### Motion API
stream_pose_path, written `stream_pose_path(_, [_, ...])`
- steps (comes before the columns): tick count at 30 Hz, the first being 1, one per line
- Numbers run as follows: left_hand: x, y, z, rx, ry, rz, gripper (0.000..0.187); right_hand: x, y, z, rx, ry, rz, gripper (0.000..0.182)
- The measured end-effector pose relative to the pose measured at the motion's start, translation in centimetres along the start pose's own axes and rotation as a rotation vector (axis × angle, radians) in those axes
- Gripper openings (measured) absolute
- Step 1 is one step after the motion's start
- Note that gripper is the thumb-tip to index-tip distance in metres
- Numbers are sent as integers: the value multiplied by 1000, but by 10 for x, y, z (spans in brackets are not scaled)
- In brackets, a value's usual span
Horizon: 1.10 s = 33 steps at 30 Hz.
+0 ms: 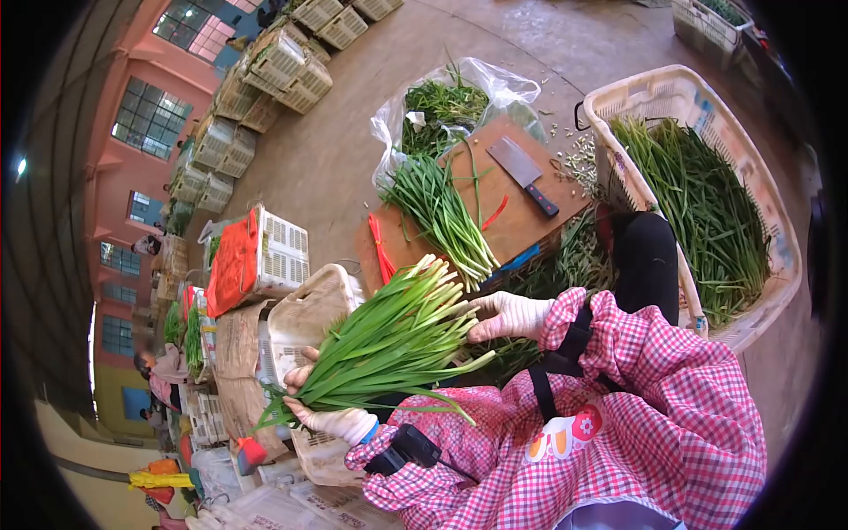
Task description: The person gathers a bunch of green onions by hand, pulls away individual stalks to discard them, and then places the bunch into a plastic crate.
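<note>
Both my hands wear white gloves, with pink checked sleeves behind them. My left hand (334,419) grips the narrow leafy end of a bunch of green chives (389,340). The bunch fans out toward its pale stem ends. My right hand (511,316) is closed against the side of the bunch near those stem ends. A second bunch of chives (439,212) lies on a brown wooden board (521,221) beyond my hands. A cleaver (523,173) with a dark handle rests on the board beside it. Red ties (382,249) lie on the board's near edge.
A white plastic basket (758,177) full of long greens stands at the right. A clear plastic bag (442,110) of greens lies behind the board. An empty white crate (305,318) sits under the bunch. Stacked crates (283,62) and other people (159,380) are at the left.
</note>
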State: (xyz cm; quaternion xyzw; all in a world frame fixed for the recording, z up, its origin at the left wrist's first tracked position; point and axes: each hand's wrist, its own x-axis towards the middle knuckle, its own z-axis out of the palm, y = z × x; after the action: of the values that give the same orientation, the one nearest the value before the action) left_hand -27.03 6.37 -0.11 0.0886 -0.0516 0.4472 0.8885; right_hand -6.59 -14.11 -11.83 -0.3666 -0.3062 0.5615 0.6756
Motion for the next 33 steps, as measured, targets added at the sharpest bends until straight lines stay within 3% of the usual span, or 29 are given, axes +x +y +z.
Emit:
stream_pose_path(5, [-2, 3, 1, 145, 31, 28, 15, 4, 15, 16, 55, 58, -62, 37])
stream_pose_path(7, [-5, -3, 6, 152, 25, -7, 13, 8, 16, 23, -98, 79, -126, 36])
stream_pose_path(8, [-6, -7, 9, 142, 90, 20, 11, 4, 14, 26, -98, 92, -39, 39])
stream_pose_path(9, [-6, -10, 10, 132, 157, 49, 13, 6, 14, 28, -306, 104, -89, 37])
stream_pose_path(11, [-5, -11, 7, 160, 147, 72, 12, 1, 11, 33, -381, 127, -113, 28])
stream_pose_path(15, [-6, -15, 7, 169, 158, 78, 12, 0, 12, 33, -273, 206, -105, 16])
stream_pose_path(18, [-2, -9, -1, 191, 132, 50, 12, -2, 10, 33, -397, 268, -121, 15])
stream_pose_path(19, [-1, -7, -3, 191, 134, 51, 12, -3, 9, 32, -358, 243, -83, 18])
stream_pose_path(21, [3, 0, -6, 495, 55, 78, 13, -7, 5, 30, -318, 218, -41, 20])
stream_pose_path(24, [8, 6, -10, 471, 36, 39, 15, -17, -4, 27, -4, 54, 57, 32])
stream_pose_path(27, [12, 4, -11, 482, 31, 33, 17, -25, -18, 22, 33, 8, 75, 31])
stream_pose_path(29, [14, -3, -13, 499, 89, 67, 31, -27, -13, 12, -147, -46, 12, 28])
stream_pose_path(31, [14, -6, -19, 498, -31, 32, 34, -30, -9, 5, -182, -101, -13, 29])
stream_pose_path(33, [15, -11, -23, 555, 121, 94, 34, -35, -12, 0, -173, -118, -14, 28])
